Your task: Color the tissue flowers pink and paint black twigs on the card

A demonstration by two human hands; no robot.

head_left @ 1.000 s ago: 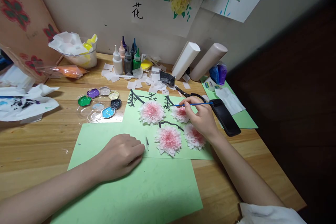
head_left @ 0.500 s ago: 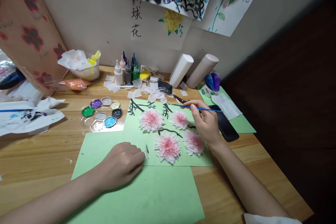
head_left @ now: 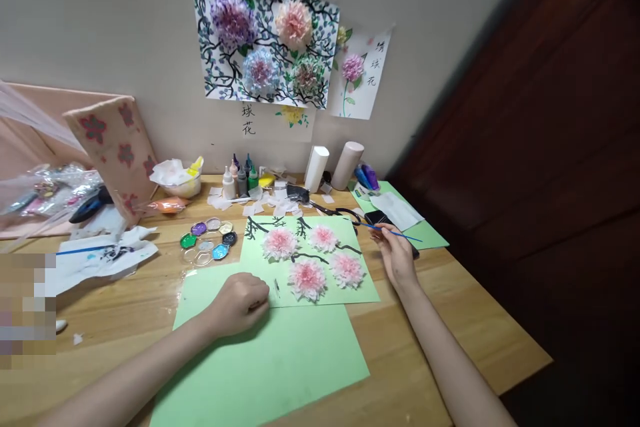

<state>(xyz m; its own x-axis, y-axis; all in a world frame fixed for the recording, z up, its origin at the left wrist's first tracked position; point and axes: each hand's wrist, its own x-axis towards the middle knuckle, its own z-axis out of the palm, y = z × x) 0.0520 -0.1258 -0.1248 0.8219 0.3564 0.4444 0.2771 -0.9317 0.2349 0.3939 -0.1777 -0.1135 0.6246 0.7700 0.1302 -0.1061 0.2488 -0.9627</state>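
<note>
In the head view, a person's right hand (head_left: 397, 257) is pinching a slim blue paintbrush (head_left: 407, 236) between thumb and fingers, just beyond the right edge of the flowered green sheet (head_left: 345, 297), the landmark of this tabletop. The brush is lying with its long axis running mostly sideways, its tip end pointing left toward the sheet's upper right corner and its handle slanting away to the right; how high the tip is hovering is too small to tell. The left hand (head_left: 243, 303), fingers curled into a loose fist and gripping nothing visible, is resting by the sheet's lower left edge, well apart from the brush, leaving the right hand the nearer one. Pink-and-white paper flowers (head_left: 307, 278) and black painted branches (head_left: 309, 257) are spreading across the sheet, which is lying to the left of the right hand. A paint palette (head_left: 204, 258) is sitting left of the sheet, beyond the left hand, while black-handled scissors (head_left: 349, 215) are lying along the sheet's upper right edge.
</note>
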